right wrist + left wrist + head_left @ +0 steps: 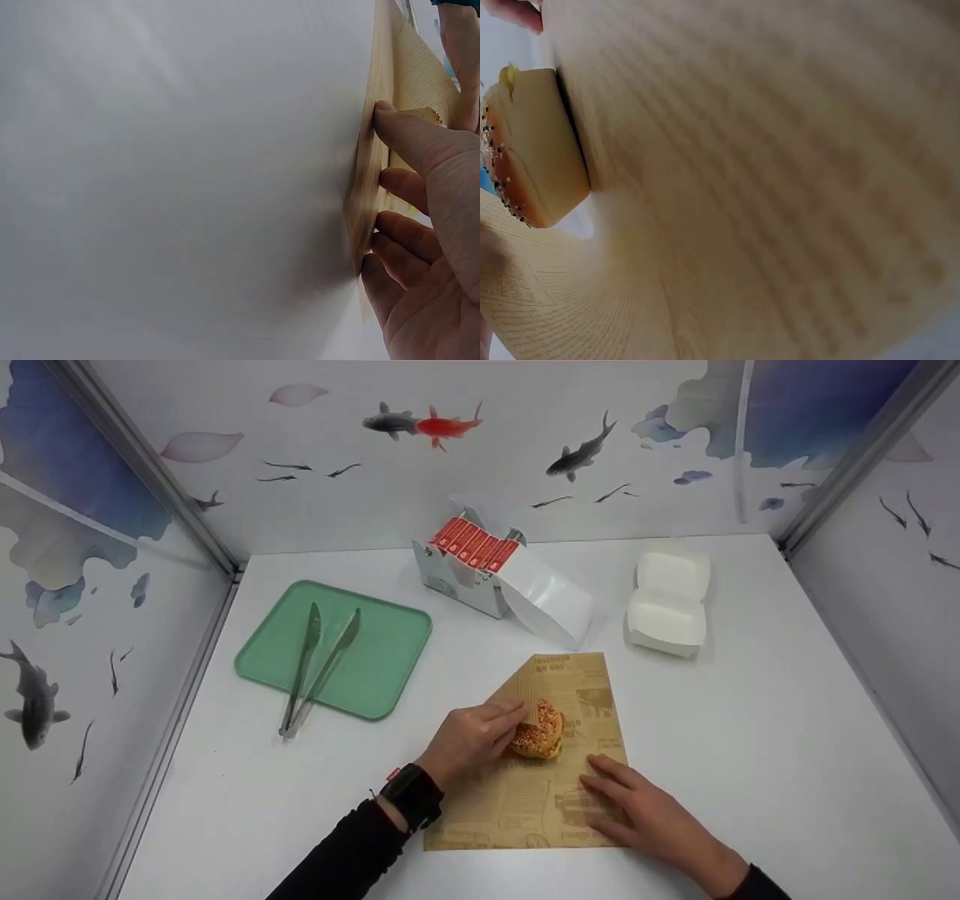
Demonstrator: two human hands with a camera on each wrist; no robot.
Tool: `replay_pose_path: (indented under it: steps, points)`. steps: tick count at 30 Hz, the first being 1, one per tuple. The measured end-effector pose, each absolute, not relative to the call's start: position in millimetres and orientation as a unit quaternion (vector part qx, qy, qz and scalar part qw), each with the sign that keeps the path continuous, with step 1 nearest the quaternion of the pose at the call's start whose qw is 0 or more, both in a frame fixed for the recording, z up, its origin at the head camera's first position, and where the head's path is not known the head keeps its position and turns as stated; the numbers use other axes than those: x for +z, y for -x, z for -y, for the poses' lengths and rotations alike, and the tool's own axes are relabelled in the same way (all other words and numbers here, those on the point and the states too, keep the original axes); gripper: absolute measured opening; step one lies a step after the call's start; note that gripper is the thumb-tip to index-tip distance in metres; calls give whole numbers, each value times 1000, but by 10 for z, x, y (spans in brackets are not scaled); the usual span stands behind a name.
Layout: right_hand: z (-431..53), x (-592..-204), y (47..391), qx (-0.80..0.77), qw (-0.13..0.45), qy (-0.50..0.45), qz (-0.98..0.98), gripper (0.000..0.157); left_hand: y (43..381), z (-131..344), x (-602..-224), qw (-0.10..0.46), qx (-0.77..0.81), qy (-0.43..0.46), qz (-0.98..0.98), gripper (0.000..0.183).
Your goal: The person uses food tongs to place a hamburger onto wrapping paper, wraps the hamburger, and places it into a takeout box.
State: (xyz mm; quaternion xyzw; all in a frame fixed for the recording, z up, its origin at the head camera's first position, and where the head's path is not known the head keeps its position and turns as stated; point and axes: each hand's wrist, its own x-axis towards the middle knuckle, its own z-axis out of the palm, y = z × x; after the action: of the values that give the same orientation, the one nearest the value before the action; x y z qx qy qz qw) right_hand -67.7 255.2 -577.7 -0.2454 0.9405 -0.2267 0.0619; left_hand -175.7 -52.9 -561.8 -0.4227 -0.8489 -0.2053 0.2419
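Note:
A seeded burger bun [550,727] with a bit of green at its edge sits on brown printed wrapping paper [525,810]. The paper's upper left corner is folded over toward the bun. My left hand [480,735] holds this fold against the bun's left side with bent fingers, hiding part of both. Close up in the left wrist view, the bun [544,150] shows its pale side beside the curving paper [742,187]. My right hand [652,817] rests spread at the paper's lower right edge. Its fingertips [390,176] touch the paper in the right wrist view.
A green tray [375,660] at the left carries metal tongs [307,660], whose end juts over its front edge. At the back stands an opened box [465,585] of red-printed packets, with a white bag flap [551,596] beside it. An open white clamshell container [667,622] lies back right.

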Motion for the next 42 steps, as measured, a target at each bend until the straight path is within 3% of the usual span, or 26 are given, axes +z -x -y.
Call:
replay_pose_path:
  steps: [18, 29, 42]
  points:
    - [-2551, -5768, 677, -223, 60, 251, -940, 54, 1721, 476, -5685, 191, -171, 421, 870, 36]
    - [-2569, -5775, 681, -222, 61, 255, -939, 55, 1675, 448, -5689, 222, -107, 424, 871, 40]
    - [-2603, -5704, 677, -207, 51, 283, -935, 53, 1611, 411, -5618, 167, -96, 425, 885, 42]
